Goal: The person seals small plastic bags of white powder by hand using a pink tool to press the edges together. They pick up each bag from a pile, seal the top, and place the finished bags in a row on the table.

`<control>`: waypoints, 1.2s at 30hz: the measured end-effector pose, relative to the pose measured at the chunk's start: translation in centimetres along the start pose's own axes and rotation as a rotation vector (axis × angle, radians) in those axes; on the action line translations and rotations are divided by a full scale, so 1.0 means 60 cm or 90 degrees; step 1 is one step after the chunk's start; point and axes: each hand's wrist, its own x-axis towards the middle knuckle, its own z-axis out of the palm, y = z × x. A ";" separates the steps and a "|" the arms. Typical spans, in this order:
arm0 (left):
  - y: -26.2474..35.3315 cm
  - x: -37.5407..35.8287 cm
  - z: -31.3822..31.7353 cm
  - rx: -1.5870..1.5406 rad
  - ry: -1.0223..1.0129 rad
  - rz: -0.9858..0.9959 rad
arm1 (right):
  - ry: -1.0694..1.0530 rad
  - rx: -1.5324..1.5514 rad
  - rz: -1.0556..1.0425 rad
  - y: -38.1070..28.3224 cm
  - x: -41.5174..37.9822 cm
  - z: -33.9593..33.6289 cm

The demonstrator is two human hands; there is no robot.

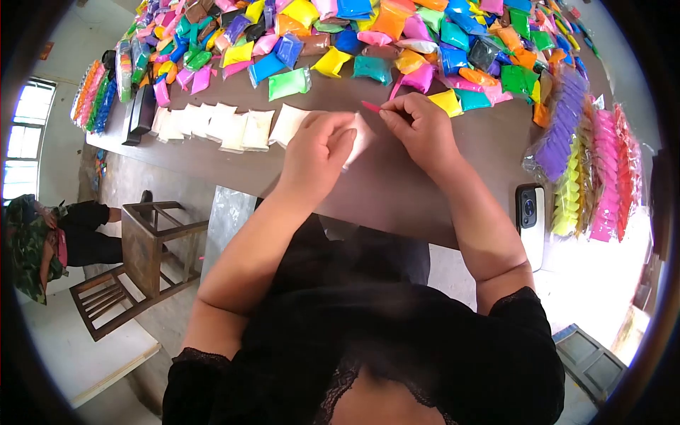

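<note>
My left hand [319, 150] is closed over the edge of a white packet [363, 139], its fingers curled and partly hiding the packet. To its right, my right hand [423, 131] pinches a thin pink pointed piece [370, 107] between thumb and forefinger; its exact kind is too small to make out. The tip of that piece points left, just above the white packet. Left of my left hand, a row of similar white packets [230, 129] lies partly overlapping on the brown table [397, 195].
Many coloured packets [289, 83] are heaped along the table's far side. Bagged coloured strips [559, 131] lie at the right, near a phone [526, 212]. A black box [142, 113] lies at the left. A wooden chair [145, 251] and another person [78, 234] are beyond the table.
</note>
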 end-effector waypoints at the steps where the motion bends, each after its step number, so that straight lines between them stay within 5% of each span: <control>1: -0.013 0.004 -0.001 0.189 0.019 0.082 | -0.004 0.013 0.020 0.004 -0.002 0.003; 5: -0.026 -0.008 -0.015 0.435 0.043 0.309 | -0.023 -0.029 0.024 0.006 0.000 0.000; 12: -0.037 -0.023 -0.003 0.389 0.020 0.326 | -0.053 -0.060 -0.164 -0.003 0.003 0.029; 15: -0.047 -0.022 0.000 0.398 0.023 0.311 | -0.053 -0.286 -0.216 0.003 0.007 0.052; 26: -0.043 -0.021 -0.002 0.357 0.029 0.283 | -0.039 -0.231 -0.144 0.022 0.017 0.031; 31: -0.039 -0.015 -0.002 0.368 0.052 0.298 | 0.019 -0.036 -0.081 0.026 0.002 0.014; 33: -0.019 -0.011 -0.001 0.066 0.058 0.144 | 0.033 -0.011 -0.069 0.017 0.007 0.010; 36: -0.003 -0.012 -0.001 0.010 0.017 0.021 | 0.040 0.017 -0.051 0.019 0.003 0.012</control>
